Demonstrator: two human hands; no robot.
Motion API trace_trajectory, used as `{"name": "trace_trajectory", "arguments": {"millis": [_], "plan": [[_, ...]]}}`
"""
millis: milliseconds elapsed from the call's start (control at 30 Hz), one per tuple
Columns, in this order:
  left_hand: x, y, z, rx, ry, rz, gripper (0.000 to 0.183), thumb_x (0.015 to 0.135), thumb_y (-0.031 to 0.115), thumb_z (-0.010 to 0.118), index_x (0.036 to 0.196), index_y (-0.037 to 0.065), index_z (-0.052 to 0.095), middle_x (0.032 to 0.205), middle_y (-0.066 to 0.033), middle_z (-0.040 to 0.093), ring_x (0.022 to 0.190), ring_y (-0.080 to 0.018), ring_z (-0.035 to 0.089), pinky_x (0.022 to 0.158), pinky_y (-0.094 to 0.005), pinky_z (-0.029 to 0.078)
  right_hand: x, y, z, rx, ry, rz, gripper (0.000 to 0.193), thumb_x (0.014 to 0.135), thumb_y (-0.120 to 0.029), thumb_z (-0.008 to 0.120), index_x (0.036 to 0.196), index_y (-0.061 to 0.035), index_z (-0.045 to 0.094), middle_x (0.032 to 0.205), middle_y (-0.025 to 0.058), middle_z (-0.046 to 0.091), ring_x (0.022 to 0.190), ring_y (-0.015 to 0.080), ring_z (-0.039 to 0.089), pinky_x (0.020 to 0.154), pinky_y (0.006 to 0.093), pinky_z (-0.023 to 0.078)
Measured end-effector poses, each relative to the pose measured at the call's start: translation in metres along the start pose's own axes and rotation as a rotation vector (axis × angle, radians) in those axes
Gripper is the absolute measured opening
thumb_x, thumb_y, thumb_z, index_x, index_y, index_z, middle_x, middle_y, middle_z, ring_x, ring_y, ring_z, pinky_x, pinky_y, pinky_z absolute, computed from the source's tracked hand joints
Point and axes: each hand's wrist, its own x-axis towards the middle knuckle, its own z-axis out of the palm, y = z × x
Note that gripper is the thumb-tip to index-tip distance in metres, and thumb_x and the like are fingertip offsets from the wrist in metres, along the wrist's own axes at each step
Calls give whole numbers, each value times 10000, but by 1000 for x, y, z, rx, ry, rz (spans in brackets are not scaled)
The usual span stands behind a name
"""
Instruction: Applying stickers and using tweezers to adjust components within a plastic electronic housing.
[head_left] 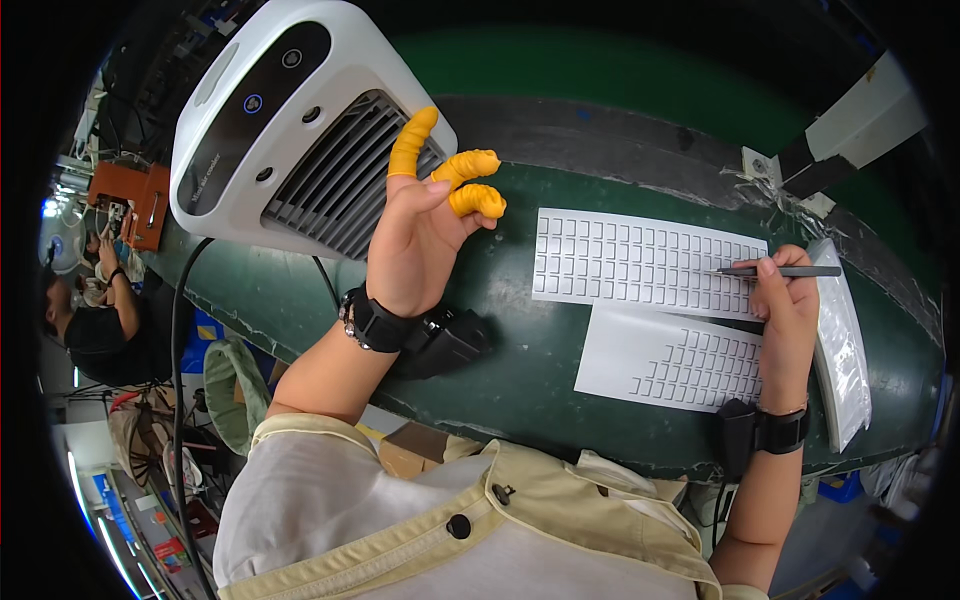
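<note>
My left hand (415, 235) is raised in front of the white air cooler's grille, with yellow finger cots (408, 145) on three of its fingers. One finger points up, the others bend to the right, and the fingers are apart with nothing visible between them. Closed around slim dark tweezers (800, 271), my right hand (788, 300) is over the right part of a white sheet (560, 250) with rows of small dark-outlined rectangles. The tweezers' tip points left, over the rows. Below it lies a second white sheet (610, 360), bare on its left side; my right wrist covers part of its right edge.
The white air cooler (230, 170) stands at the left of the green table (520, 390). Right of my right hand lies a long plastic-wrapped white strip (842, 350). A white post (865, 120) rises at the far right. Another person (110, 320) sits at far left.
</note>
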Motion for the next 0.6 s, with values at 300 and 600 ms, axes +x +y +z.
{"name": "trace_trajectory", "arguments": {"millis": [300,600], "plan": [[2,-1,-4,-14,29,-16,515,764,192,425,1235,111,232,955,-135,512,751,-201,537,697,-315,409,1,0,1,33,-5,8,124,800,-148,516,837,-88,414,549,-53,378,490,15,279,476,151,228],[2,-2,-3,-48,23,-27,438,771,189,408,1186,94,303,918,-124,526,754,-196,535,696,-319,413,1,2,-3,76,-22,16,134,792,-115,543,827,-76,420,696,23,566,511,-3,299,471,135,240]]}}
